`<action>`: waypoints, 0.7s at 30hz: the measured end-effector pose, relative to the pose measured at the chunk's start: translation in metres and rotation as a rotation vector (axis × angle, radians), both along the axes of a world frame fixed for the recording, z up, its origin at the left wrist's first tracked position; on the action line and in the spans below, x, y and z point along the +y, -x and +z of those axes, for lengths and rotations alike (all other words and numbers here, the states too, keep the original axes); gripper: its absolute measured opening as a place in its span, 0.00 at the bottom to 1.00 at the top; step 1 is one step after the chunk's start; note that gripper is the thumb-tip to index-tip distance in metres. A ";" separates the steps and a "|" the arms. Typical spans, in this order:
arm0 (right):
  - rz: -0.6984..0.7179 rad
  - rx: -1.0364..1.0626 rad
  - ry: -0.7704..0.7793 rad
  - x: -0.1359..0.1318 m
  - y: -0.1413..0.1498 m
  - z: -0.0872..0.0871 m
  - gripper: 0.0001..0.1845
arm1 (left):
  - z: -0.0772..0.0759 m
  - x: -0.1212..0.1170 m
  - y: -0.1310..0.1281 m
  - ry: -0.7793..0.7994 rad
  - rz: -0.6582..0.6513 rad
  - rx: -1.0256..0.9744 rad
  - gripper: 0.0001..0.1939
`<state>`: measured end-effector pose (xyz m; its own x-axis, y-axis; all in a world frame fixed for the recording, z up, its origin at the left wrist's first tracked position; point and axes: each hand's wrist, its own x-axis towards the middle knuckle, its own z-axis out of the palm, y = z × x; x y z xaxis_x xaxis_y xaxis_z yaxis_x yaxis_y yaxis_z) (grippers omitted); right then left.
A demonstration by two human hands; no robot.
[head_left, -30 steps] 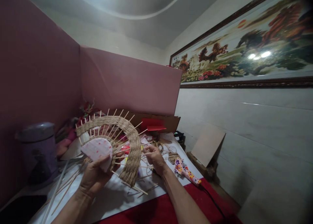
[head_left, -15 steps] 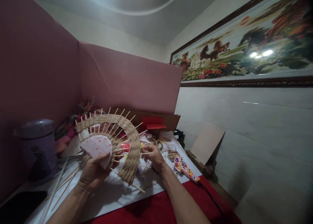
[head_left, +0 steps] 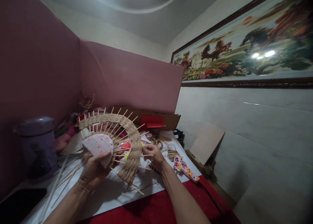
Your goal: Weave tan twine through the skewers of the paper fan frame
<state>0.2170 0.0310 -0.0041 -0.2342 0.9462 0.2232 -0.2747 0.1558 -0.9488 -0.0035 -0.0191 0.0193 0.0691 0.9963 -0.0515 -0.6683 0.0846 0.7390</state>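
A half-round woven fan point(head_left: 135, 139) of tan cord and thin wooden sticks is held up over the table. Its sticks spread outward and poke past the woven outer band. At its centre lies a half-disc of white cloth point(head_left: 97, 146) with red spots. My left hand point(head_left: 94, 171) grips this centre from below, thumb on the cloth and fingers behind. At the band's right edge, my right hand point(head_left: 155, 157) pinches the stick ends between thumb and fingers. Right of that hand, a flower-patterned glue gun point(head_left: 184, 170) lies on the table.
Loose sticks point(head_left: 66, 181) and a clear rod lie on the left, near a dark flat object point(head_left: 23, 199) and a lilac container point(head_left: 37, 149). Coils of cord point(head_left: 160, 143) and red paper point(head_left: 154, 122) are farther back. Red cloth point(head_left: 151, 207) covers the front edge.
The fan has shifted slightly right and turned a little. Both hands keep their hold on it, with the right fingers almost in the same place.
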 end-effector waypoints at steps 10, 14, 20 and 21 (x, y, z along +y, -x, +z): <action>0.014 -0.020 0.110 0.003 -0.006 -0.004 0.15 | -0.003 0.002 -0.001 -0.003 0.004 0.049 0.09; -0.006 -0.101 0.056 0.002 -0.005 -0.004 0.16 | -0.001 0.003 -0.001 -0.004 0.050 0.071 0.10; -0.078 -0.240 0.007 0.001 -0.009 0.000 0.12 | -0.001 0.006 0.005 -0.025 0.126 0.050 0.11; -0.077 -0.253 -0.006 0.001 -0.010 0.001 0.13 | -0.001 0.006 0.006 -0.024 0.127 0.053 0.10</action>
